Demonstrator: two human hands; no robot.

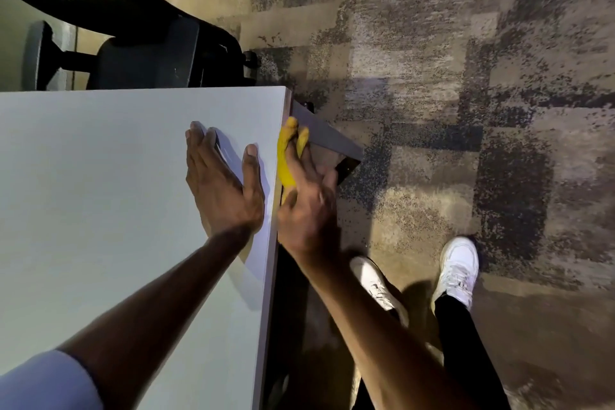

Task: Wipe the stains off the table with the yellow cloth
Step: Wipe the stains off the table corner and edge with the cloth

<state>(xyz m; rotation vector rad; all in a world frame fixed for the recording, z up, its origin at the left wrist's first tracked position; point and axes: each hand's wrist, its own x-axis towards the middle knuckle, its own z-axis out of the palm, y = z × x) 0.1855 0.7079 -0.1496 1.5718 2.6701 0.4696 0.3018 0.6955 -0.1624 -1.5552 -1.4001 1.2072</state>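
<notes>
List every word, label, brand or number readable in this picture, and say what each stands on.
None can be read. The white table, the yellow cloth, the black chair and the carpet bear no text. Any marking on the white shoes is too blurred to make out.

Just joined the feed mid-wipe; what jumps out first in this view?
The bright yellow cloth stands out, pressed by the right hand against the side edge of the pale grey table top near its far corner. The left hand lies flat and open on the top beside that edge. Further off, a black mesh office chair stands behind the table, and white sneakers on patchy carpet at right.
</notes>
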